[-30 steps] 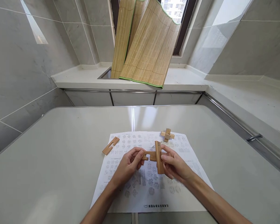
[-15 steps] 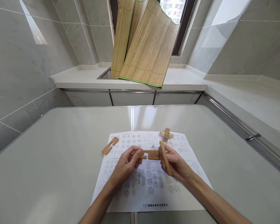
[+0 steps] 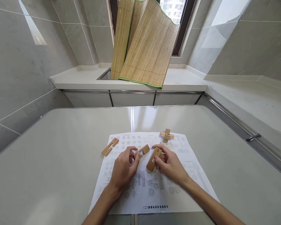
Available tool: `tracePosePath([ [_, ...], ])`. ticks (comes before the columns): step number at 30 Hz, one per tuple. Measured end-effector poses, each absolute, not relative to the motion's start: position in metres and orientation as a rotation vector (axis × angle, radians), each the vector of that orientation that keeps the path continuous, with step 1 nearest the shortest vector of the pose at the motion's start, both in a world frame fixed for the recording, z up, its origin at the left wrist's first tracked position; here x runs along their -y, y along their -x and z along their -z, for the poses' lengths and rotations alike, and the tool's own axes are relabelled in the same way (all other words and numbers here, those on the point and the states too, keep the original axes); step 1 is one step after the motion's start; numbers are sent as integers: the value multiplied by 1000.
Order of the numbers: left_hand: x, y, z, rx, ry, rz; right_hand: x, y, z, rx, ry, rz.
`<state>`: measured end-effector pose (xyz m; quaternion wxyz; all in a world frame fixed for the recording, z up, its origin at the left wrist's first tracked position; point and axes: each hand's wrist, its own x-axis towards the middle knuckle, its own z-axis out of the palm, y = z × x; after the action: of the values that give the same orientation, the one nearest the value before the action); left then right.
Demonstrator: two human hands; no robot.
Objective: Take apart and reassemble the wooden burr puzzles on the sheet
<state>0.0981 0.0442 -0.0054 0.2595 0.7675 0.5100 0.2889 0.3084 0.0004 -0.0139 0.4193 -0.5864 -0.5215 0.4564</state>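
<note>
Being pinched by the right hand, a wooden block marked 2, at its ten o'clock a notched piece gripped by the left hand, at one o'clock a wooden cross, beneath, a printed sheet.

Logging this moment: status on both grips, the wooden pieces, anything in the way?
Left grip holds notched wooden piece. Right grip holds wooden piece marked 2. Held pieces apart, nothing between. Third notched piece, wooden cross lie beyond.
</note>
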Motion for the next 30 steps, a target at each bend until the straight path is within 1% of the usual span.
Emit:
tracePosePath([
  [5,-43,-99,11,-1257,-2288,-724,1,-308,15,1563,1681,-639],
  [7,-43,-98,12,-1232,-2352,-697,3,-307,17,1643,1724,-485],
  [11,-43,-98,14,-1240,-2444,-689,4,-304,23,1768,1763,-296],
  [16,-45,-97,13,-1220,-2515,-757,1,-299,31,1828,1780,-165],
  [20,-44,-100,13,-1067,-2541,-777,0,-297,31,1820,1737,-184],
  [24,-41,-103,14,-949,-2591,-738,-1,-298,27,1771,1610,-375],
  [30,-42,-102,15,-993,-2607,-749,2,-300,20,1774,1478,-637],
])
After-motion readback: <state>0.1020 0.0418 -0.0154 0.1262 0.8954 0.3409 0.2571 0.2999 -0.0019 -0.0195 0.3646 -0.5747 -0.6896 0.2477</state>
